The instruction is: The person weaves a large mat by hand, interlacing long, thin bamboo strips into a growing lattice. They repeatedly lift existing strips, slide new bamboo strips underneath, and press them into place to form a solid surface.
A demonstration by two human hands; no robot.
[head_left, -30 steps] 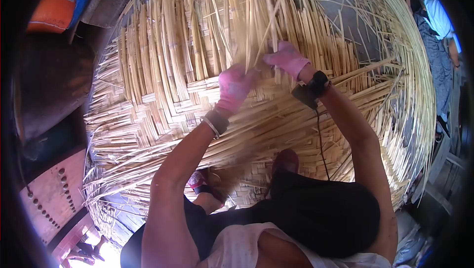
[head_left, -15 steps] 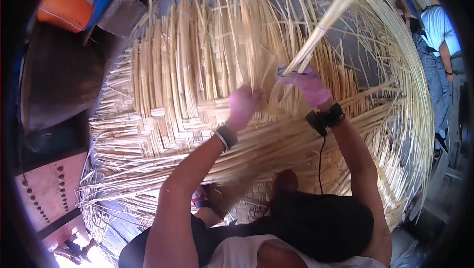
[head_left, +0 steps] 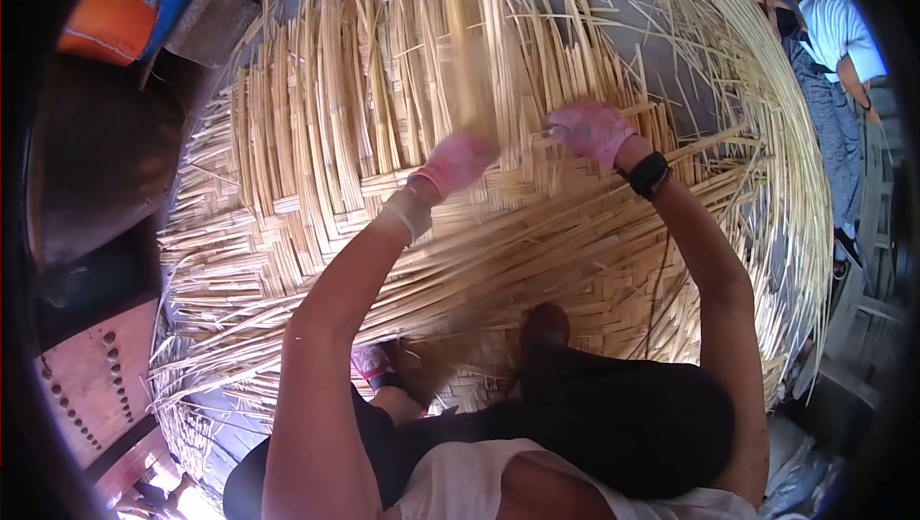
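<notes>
My left hand [head_left: 462, 161], in a pink glove, is closed at the lower ends of some upright reed strips [head_left: 468, 69], which are blurred by motion. To its right, my right hand [head_left: 592, 132], also gloved in pink, has its fingers curled together just above the weave; what they hold is hidden. Under both hands spreads a large woven reed mat [head_left: 613, 304] with a slanting herringbone pattern. Long loose strips [head_left: 335, 108] stand away from me beyond the woven part. A band of strips [head_left: 498, 256] lies diagonally across the mat, nearer my body.
My shoes [head_left: 544, 326] rest on the mat. Long strips [head_left: 800, 146] curve up along the right edge, and another person [head_left: 832, 89] stands beyond them. At the left are an orange bag [head_left: 113, 7], a concrete block [head_left: 213, 22] and a board with round studs [head_left: 101, 376].
My right hand has come down slightly, and the bundle it held up slanting to the right no longer rises from it. My left hand has shifted slightly left and up.
</notes>
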